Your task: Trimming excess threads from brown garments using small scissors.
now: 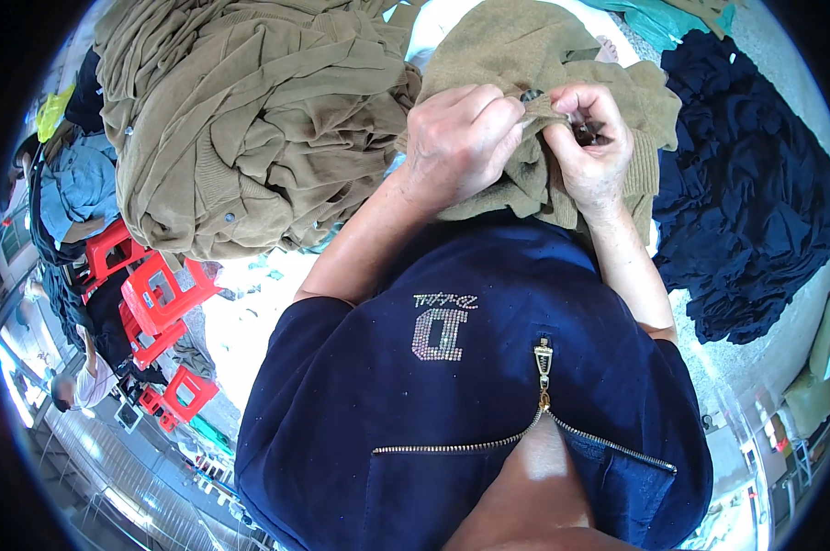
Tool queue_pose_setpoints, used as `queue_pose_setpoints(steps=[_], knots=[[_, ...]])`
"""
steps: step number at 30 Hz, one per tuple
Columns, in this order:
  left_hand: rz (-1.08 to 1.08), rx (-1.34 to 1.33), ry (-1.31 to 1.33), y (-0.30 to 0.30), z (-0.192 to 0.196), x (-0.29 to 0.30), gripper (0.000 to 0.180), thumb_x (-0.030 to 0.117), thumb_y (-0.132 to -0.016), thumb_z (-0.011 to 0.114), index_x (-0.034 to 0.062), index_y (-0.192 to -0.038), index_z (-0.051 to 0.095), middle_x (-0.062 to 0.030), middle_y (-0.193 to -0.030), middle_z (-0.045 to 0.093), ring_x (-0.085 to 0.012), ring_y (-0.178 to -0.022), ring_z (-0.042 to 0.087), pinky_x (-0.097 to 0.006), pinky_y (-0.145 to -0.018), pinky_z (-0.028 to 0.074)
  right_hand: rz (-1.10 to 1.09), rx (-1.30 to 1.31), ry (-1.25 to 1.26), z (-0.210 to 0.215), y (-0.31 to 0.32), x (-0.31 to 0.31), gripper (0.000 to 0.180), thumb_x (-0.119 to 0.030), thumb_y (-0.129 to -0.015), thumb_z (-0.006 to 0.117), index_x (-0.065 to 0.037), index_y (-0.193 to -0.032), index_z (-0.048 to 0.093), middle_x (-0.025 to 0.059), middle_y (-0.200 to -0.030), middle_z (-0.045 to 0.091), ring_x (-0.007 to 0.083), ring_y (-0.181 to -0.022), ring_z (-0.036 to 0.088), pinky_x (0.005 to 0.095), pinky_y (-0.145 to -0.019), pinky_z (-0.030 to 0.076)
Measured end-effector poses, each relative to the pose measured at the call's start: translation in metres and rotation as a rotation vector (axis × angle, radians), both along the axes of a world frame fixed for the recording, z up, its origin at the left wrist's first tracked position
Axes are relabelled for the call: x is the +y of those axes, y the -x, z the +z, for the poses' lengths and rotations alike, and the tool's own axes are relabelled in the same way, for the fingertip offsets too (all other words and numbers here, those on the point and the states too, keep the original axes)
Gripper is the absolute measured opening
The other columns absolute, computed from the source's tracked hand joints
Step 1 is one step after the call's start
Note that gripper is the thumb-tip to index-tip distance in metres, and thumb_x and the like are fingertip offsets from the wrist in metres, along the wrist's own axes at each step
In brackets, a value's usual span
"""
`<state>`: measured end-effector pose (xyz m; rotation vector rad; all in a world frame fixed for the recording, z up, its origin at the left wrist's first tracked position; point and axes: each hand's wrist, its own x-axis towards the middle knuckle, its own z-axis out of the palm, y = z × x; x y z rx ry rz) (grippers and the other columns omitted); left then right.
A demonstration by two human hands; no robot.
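Beyond the navy shirt [488, 266], a brown garment [502, 41] was held bunched between two hands, with a brown pile [259, 110] close on its left and a navy pile [755, 193] on its right. By the left hand [463, 140] the garment's edge was pinched, the fingers curled down over it; by the right hand [594, 151] the same edge was caught between thumb and forefinger, though how firmly could not be told. A dark button [530, 95] was seen between the hands, and a dark item [588, 134] was partly hidden by the right fingers; what it was could not be made out.

If the edge were pulled hard from both sides, the knit might be stretched or the button's thread strained. Should the right pinch be loosened, the edge could be let slip and the button buried among the folds. If the dark item were sharp, the knit or a fingertip might be nicked, since the spot was largely covered by the fingers. Because garment and brown pile were so alike in colour, a fold of the pile might be caught up by mistake.
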<state>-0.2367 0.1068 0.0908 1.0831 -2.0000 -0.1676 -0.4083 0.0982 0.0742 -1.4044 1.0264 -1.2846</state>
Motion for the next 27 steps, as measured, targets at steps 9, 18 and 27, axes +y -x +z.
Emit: queue_pose_setpoints(steps=[9,18,27], knots=[[-0.054,-0.032,-0.048,-0.005,-0.006,-0.002,0.018,0.003,-0.068,0.073,0.0033,-0.082,0.062,-0.0073,-0.070,0.059,-0.0245,-0.060,0.060,-0.034,-0.053,0.047,0.087,-0.032,-0.200,-0.009,0.008,-0.005,0.021,0.007,-0.076,0.061,-0.004,-0.094,0.060,-0.0067,-0.080,0.056,0.0004,-0.073,0.051,0.0156,-0.066,0.041],[0.092,0.064,0.040,0.007,-0.011,0.000,0.021,-0.001,-0.067,0.069,0.0032,-0.087,0.062,-0.0083,-0.071,0.059,-0.0257,-0.060,0.060,-0.033,-0.054,0.047,-0.102,0.157,0.147,-0.004,-0.005,0.010,0.019,0.006,-0.073,0.065,-0.005,-0.088,0.060,0.0007,-0.083,0.062,0.0036,-0.066,0.053,0.0190,-0.057,0.042],[-0.160,0.562,-0.657,0.004,-0.002,0.002,0.023,-0.002,-0.076,0.065,0.0003,-0.098,0.065,-0.0060,-0.092,0.064,-0.0165,-0.090,0.062,-0.027,-0.082,0.049,-0.043,0.408,0.610,-0.008,0.013,0.012,0.018,0.003,-0.079,0.068,-0.005,-0.094,0.062,0.0112,-0.097,0.061,0.0208,-0.080,0.063,0.0287,-0.063,0.051]])
